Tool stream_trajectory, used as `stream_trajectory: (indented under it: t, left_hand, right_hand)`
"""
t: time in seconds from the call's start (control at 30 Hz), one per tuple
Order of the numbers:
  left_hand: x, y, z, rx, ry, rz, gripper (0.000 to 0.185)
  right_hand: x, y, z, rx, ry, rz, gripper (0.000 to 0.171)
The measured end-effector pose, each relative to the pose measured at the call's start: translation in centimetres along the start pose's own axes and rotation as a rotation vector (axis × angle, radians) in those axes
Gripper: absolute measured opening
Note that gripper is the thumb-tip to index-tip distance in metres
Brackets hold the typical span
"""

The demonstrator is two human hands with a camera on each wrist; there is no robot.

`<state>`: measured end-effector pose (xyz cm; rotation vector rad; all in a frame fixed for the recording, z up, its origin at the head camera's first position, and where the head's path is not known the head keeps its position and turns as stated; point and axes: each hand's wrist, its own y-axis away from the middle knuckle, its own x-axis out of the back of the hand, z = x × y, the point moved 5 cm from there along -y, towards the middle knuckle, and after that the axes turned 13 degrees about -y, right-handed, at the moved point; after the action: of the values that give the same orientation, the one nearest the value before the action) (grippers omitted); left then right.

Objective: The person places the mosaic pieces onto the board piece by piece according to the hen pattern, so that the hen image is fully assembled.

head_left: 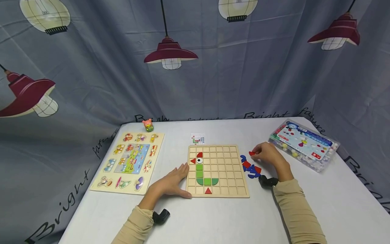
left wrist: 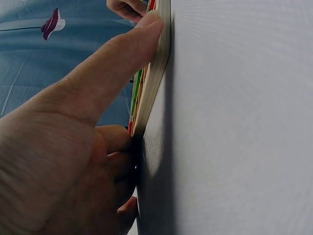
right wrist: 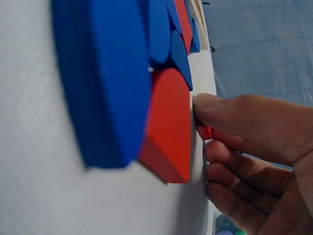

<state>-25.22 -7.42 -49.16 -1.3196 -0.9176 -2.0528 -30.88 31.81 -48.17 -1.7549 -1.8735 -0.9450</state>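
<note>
At the left edge of a square wooden grid board [head_left: 225, 170], my left hand [head_left: 171, 182] lies with fingers extended, its thumb [left wrist: 115, 66] against the front corner. Red, green and white pieces fill several cells, including an eye piece [head_left: 199, 160], green squares [head_left: 199, 174] and a red triangle [head_left: 208, 191]. Right of the board, my right hand [head_left: 269, 156] pinches a small red piece [head_left: 251, 153] between thumb and fingers; its full shape is hidden. Just below that hand is a pile of blue pieces [head_left: 252, 169] and red pieces [right wrist: 168, 122], seen close in the right wrist view.
A small pattern card [head_left: 197, 138] lies behind the board. To the left is a wooden picture puzzle [head_left: 153, 169], with a pink-and-green figurine [head_left: 148, 125] beyond it. A clear plastic box [head_left: 304, 144] sits at the right on the white table [head_left: 213, 220].
</note>
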Motion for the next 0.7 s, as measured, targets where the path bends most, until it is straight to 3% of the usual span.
stream_trajectory:
  t: [0.23,0.7]
  left_hand:
    - [-0.02,-0.06,0.04,-0.001,-0.003,0.001,0.118]
    - [-0.23,-0.12,-0.12,0.002,-0.006,0.001,0.119]
  right_hand:
    - [-0.05,0.07,-0.02,0.02,-0.028,-0.014,0.04]
    - [-0.34,-0.02,-0.04,0.032,-0.03,-0.035,0.034]
